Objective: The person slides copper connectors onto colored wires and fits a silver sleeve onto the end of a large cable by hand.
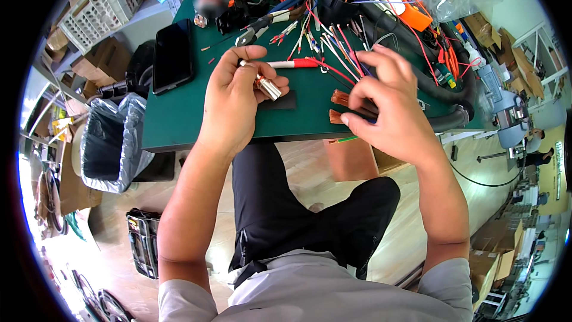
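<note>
My left hand [233, 92], over the near part of the green table [173, 128], is closed around a shiny metal cable terminal [267, 86] with a coppery section. Its bright hollow-looking end points down to the right. Closed around thick dark cable, my right hand [390, 98] has its thumb and fingers at the stripped ends. Two bundles of bare copper strands [337, 117] stick out to the left of those fingers. Between my hands runs a white-and-red sleeved wire [304, 64], above a small black pad [285, 101]. Several thin red and white wires fan out behind.
A black phone [173, 56] lies at the table's left. Pliers [253, 31], orange-handled tools and a thick black conduit [459, 92] crowd the back and right. A lined bin [113, 143] stands left of the table. Below the table's front edge is a cardboard box [351, 161].
</note>
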`<action>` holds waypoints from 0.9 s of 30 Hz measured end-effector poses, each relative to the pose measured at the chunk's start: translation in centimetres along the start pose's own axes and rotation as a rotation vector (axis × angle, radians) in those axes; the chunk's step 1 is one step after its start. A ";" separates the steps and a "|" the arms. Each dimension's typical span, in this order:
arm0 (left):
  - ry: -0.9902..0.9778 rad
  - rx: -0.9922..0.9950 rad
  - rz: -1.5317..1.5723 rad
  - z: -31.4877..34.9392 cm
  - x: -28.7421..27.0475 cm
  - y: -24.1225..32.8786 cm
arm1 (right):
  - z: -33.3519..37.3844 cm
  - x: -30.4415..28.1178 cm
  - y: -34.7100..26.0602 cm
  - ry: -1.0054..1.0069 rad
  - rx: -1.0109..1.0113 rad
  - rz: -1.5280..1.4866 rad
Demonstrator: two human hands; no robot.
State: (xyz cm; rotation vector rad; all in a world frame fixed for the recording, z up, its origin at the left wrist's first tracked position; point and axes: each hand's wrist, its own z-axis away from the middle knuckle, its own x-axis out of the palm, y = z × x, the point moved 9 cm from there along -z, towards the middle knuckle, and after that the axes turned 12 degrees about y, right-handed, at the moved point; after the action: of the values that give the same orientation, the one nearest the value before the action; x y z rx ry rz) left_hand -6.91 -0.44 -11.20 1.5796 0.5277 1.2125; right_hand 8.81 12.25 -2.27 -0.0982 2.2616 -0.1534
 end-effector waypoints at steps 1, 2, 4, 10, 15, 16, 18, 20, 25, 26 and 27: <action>-0.004 0.005 0.008 0.0 -0.1 0.0 | -0.2 -0.6 0.0 -0.002 0.015 -0.011; -0.008 0.009 0.016 0.0 -0.2 0.0 | -0.2 -1.1 0.0 -0.005 0.031 -0.022; -0.007 0.016 0.023 0.2 -0.1 0.1 | 0.1 -2.1 -1.0 0.045 -0.036 0.074; -0.008 0.029 0.018 0.3 0.0 0.2 | 2.6 -1.7 -3.4 0.034 -0.133 0.105; -0.014 0.032 0.002 0.3 0.0 0.2 | 3.6 0.1 -2.3 -0.054 -0.071 0.188; -0.019 0.033 -0.001 0.3 0.0 0.2 | 3.7 0.3 -2.1 -0.069 -0.055 0.189; -0.025 0.035 -0.004 0.3 0.0 0.2 | 3.6 0.4 -2.1 -0.070 -0.033 0.202; -0.030 0.040 -0.002 0.2 -0.1 0.2 | 3.4 0.3 -2.1 -0.073 -0.019 0.207; -0.032 0.041 0.007 0.2 0.1 0.1 | 3.3 0.1 -1.5 -0.038 -0.009 0.128; -0.033 0.042 0.009 0.1 0.2 0.1 | 3.0 -0.4 -1.3 -0.005 0.015 0.117; -0.034 0.045 0.013 0.1 0.2 0.2 | 2.7 -0.9 -1.1 0.029 0.037 0.103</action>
State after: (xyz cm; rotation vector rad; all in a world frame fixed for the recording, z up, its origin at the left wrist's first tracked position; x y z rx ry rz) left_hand -6.77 -0.42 -10.97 1.6405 0.5270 1.1890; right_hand 11.50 11.09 -3.19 0.0408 2.2857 -0.1425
